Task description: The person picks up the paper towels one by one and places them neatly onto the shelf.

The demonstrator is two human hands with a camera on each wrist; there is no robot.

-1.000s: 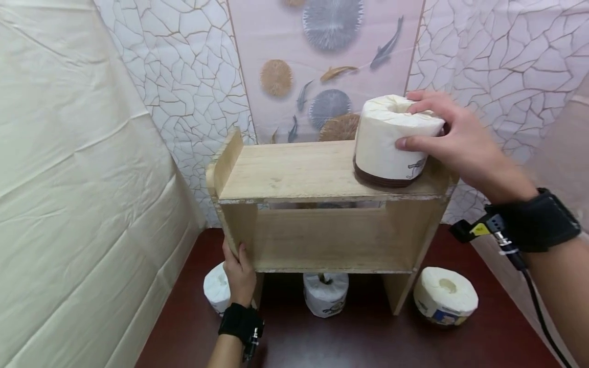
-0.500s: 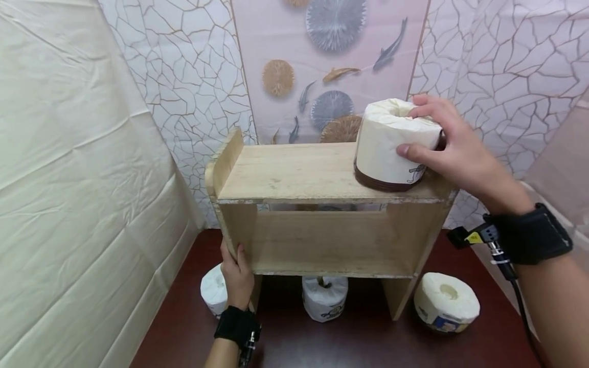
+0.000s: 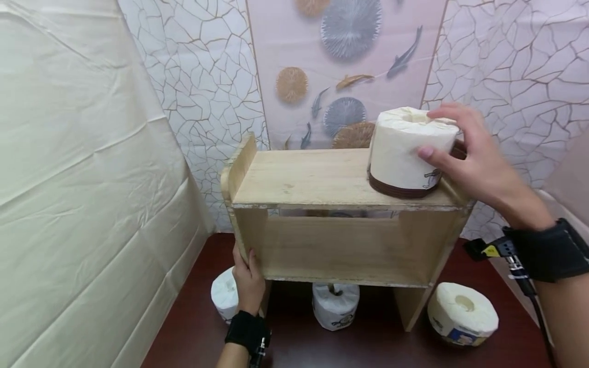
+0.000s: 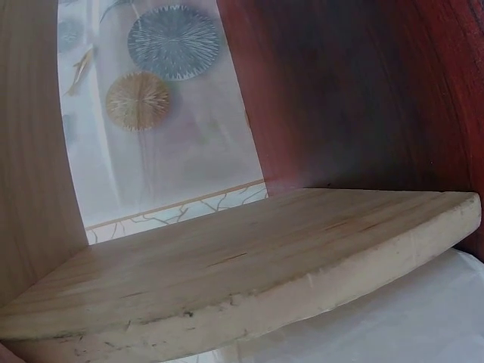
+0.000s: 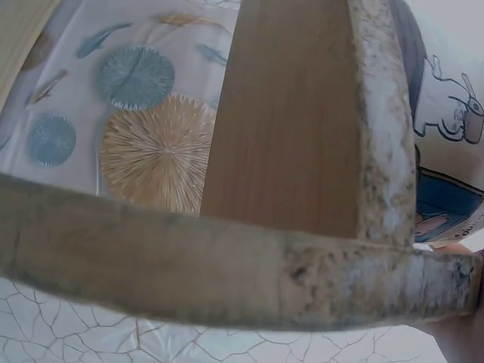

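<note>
A small wooden shelf (image 3: 303, 176) stands on a dark red table (image 3: 193, 317). On its top board, at the right end, sits a wrapped toilet paper roll (image 3: 400, 148) with a dark brown band round its base. My right hand (image 3: 483, 163) grips this roll, thumb on its front and fingers over the top by the core hole. In the right wrist view the roll (image 5: 450, 98) shows partly behind the shelf's edge. Low on the left side panel (image 4: 227, 265), my left hand (image 3: 249, 283) holds the panel's front edge.
One wrapped roll (image 3: 225, 294) stands left of the shelf, partly behind my left hand. Another roll (image 3: 336, 309) is under the lower board, and a third roll (image 3: 462, 314) lies to the right. A patterned cloth (image 3: 207, 76) hangs behind, a pale cloth (image 3: 83, 179) at left.
The whole scene has shifted a little right and down in the head view, backdrop included. Both hands keep their places on the roll and the panel.
</note>
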